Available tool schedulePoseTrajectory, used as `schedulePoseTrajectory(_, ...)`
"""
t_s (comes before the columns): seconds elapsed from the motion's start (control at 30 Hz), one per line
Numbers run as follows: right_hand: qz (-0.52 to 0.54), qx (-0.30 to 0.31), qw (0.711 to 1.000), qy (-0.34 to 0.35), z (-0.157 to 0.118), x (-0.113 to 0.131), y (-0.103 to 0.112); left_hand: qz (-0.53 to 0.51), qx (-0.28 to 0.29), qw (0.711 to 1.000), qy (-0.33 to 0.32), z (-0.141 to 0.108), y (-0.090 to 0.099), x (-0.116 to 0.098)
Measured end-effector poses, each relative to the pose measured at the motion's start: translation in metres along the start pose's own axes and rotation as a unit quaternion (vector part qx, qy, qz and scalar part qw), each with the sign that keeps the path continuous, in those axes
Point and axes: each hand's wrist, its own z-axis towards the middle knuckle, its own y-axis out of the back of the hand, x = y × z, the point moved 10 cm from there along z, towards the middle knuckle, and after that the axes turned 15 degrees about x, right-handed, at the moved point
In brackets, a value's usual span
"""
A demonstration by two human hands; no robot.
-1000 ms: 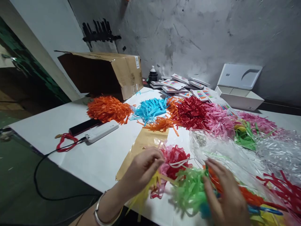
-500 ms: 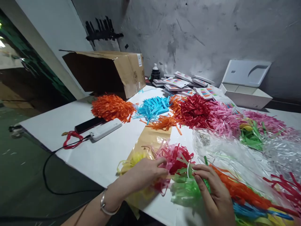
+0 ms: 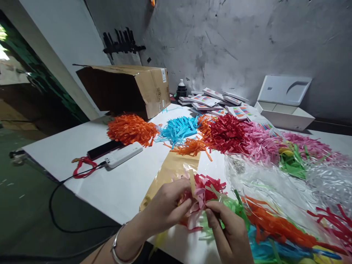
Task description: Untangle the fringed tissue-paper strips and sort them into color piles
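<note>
My left hand (image 3: pixel 172 201), with a silver bangle on the wrist, is closed on pink streamers (image 3: pixel 200 197) at the front of the table. A narrow tan strip (image 3: pixel 191 180) stands up beside its fingertips. My right hand (image 3: pixel 229 229) pinches the lower end of the same pink strands between thumb and forefinger. Behind my hands lie red streamers (image 3: pixel 210 183). Pale green streamers (image 3: pixel 229 202) lie under and beside my right hand. Part of the pink bunch is hidden by my left fingers.
Orange (image 3: pixel 132 128), blue (image 3: pixel 180 128) and dark red pompoms (image 3: pixel 229 134) line the back. A cardboard box (image 3: pixel 154 91), stacked flat boxes (image 3: pixel 206 99) and a white open box (image 3: pixel 286 113) stand by the wall. A white power bank (image 3: pixel 123 156) with a cable lies left; clear plastic (image 3: pixel 264 183) right.
My right hand has moved left, away from the green streamers, to the pink strands. My left hand now holds the pink strands up. The yellow streamers are now mostly hidden.
</note>
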Motion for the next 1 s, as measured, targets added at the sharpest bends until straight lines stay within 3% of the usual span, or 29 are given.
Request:
schedulePoseTrajectory(0.17, -0.024, -0.086, 0.994, -0.069, -0.009, -0.014, 0.018, -0.045, 0.037, 0.998, -0.008, 0.002, -0.018, -0.003)
schedulePoseTrajectory(0.3, -0.039, -0.047, 0.997, -0.046, -0.001, -0.011, 0.018, -0.047, 0.041, 0.997, -0.05, 0.001, -0.021, -0.01)
schedulePoseTrajectory(0.43, 0.011, -0.029, 0.995, -0.094, 0.003, -0.019, 0.015, -0.045, 0.027, 0.995, -0.083, -0.001, -0.019, -0.015)
schedulePoseTrajectory(0.53, 0.039, 0.008, 0.996, -0.079, 0.004, -0.014, 0.008, -0.003, 0.023, 0.997, -0.08, -0.005, -0.021, -0.01)
schedulePoseTrajectory(0.6, 0.059, 0.012, 0.996, -0.071, 0.0, -0.013, 0.011, 0.068, 0.032, 0.997, -0.026, -0.006, -0.021, 0.006)
schedulePoseTrajectory(0.67, 0.07, -0.016, 0.993, -0.091, -0.008, -0.019, 0.022, 0.156, 0.05, 0.982, 0.098, -0.009, -0.014, 0.039)
schedulePoseTrajectory(0.77, 0.0, -0.072, 0.991, -0.114, -0.022, -0.025, 0.045, 0.251, 0.051, 0.914, 0.315, -0.028, 0.018, 0.09)
schedulePoseTrajectory(0.83, -0.078, -0.083, 0.99, -0.086, -0.023, -0.017, 0.054, 0.269, -0.003, 0.889, 0.37, -0.04, 0.044, 0.098)
schedulePoseTrajectory(0.87, -0.108, -0.076, 0.989, -0.061, -0.022, -0.01, 0.053, 0.263, -0.041, 0.895, 0.357, -0.042, 0.054, 0.093)
schedulePoseTrajectory(0.93, -0.134, -0.048, 0.99, -0.006, -0.015, 0.003, 0.046, 0.217, -0.098, 0.936, 0.26, -0.04, 0.06, 0.066)
schedulePoseTrajectory(1.0, -0.132, -0.016, 0.99, 0.034, -0.009, 0.013, 0.036, 0.142, -0.082, 0.979, 0.119, -0.03, 0.044, 0.028)
